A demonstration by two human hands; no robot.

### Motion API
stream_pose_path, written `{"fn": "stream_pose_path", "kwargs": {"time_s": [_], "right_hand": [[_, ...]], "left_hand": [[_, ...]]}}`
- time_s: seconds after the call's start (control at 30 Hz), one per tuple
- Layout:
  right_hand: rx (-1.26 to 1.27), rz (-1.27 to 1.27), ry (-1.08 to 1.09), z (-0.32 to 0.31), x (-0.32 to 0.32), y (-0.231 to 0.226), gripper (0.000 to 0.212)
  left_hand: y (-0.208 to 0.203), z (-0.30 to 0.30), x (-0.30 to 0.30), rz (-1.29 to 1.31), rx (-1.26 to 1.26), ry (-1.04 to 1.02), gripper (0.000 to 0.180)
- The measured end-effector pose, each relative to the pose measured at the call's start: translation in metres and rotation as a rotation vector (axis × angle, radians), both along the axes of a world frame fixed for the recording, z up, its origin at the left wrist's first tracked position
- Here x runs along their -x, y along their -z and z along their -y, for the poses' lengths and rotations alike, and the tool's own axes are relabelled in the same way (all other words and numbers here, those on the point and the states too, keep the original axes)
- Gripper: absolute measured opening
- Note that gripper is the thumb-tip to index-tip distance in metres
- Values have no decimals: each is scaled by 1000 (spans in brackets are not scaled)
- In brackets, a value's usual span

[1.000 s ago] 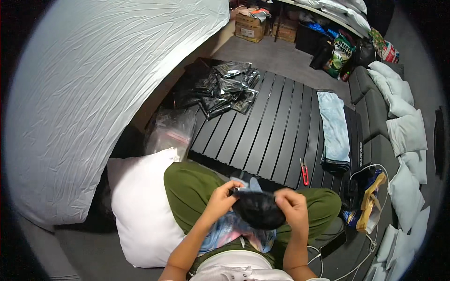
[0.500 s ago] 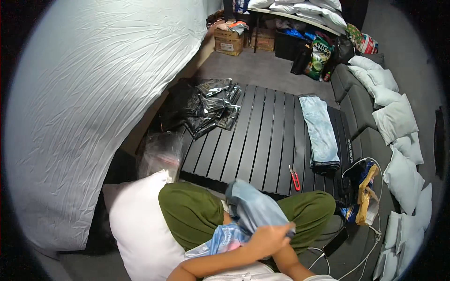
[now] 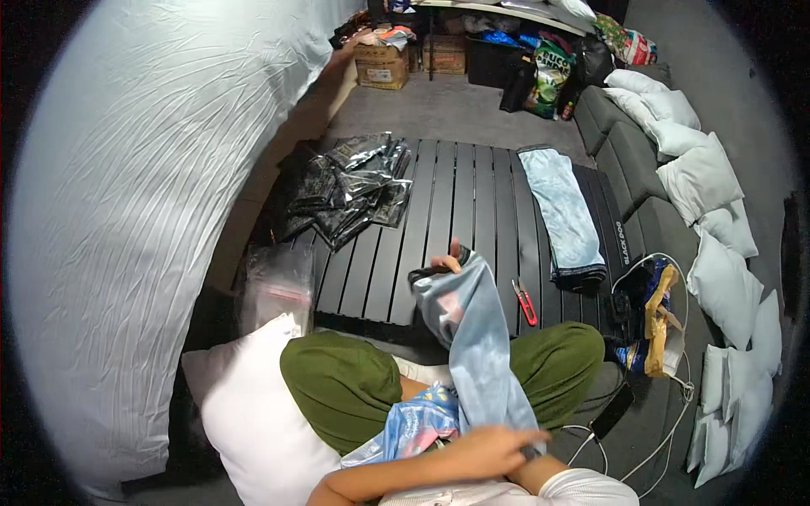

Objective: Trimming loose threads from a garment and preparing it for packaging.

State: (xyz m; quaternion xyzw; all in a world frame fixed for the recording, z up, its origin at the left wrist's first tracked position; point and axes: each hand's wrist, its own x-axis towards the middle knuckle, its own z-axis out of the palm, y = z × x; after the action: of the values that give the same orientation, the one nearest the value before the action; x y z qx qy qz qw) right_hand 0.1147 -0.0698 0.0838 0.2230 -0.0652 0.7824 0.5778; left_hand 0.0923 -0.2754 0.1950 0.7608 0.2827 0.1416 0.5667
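Observation:
A light blue tube of cloth [image 3: 483,337] with a dark hem runs over my right arm above my lap. My right hand [image 3: 450,260] sticks out of its far end by the dark hem, fingers apart; the rest of it is inside the cloth. At the near end, my left hand [image 3: 494,451] grips the cloth around my right forearm, with a finger pointing right. Across my lap lies a shiny blue patterned cloth [image 3: 413,426] with pink parts. Past my hands, red-handled thread snips [image 3: 526,305] lie on the black slatted table [image 3: 439,202].
Black glossy packets [image 3: 359,185] are piled at the table's left; a folded light blue cloth [image 3: 564,211] lies at its right. Clear plastic bags [image 3: 278,291] and a white pillow [image 3: 253,405] sit left of me. A phone [image 3: 612,411], cables and several pillows [image 3: 717,278] are to the right.
My right arm has stretched forward inside the blue cloth, and its fingers now show beyond the far hem. The cloth is drawn out longer. The view has shifted slightly.

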Motion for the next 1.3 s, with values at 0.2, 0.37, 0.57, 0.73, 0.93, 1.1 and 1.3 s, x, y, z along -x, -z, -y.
{"fn": "stream_pose_path", "kwargs": {"time_s": [0.2, 0.37, 0.57, 0.73, 0.93, 1.1, 1.3], "right_hand": [[320, 1048, 51, 57, -41, 45, 15], [-155, 1399, 169, 108, -30, 3, 37], [490, 996, 214, 53, -147, -95, 25], [383, 852, 411, 43, -193, -116, 29], [372, 1184, 499, 33, -185, -99, 19], [287, 1241, 360, -26, -197, -70, 25], [182, 1262, 599, -32, -226, -67, 16]], "left_hand": [[62, -99, 41, -320, -412, -883, 28], [76, -141, 167, -140, -444, -1386, 22], [56, -99, 258, -341, 368, -1167, 17], [-6, -88, 235, 915, 592, -1453, 28], [26, -132, 233, 871, 675, -1410, 33], [58, -196, 260, 1058, 866, -799, 33], [14, -213, 218, 760, 520, -1291, 30]]}}
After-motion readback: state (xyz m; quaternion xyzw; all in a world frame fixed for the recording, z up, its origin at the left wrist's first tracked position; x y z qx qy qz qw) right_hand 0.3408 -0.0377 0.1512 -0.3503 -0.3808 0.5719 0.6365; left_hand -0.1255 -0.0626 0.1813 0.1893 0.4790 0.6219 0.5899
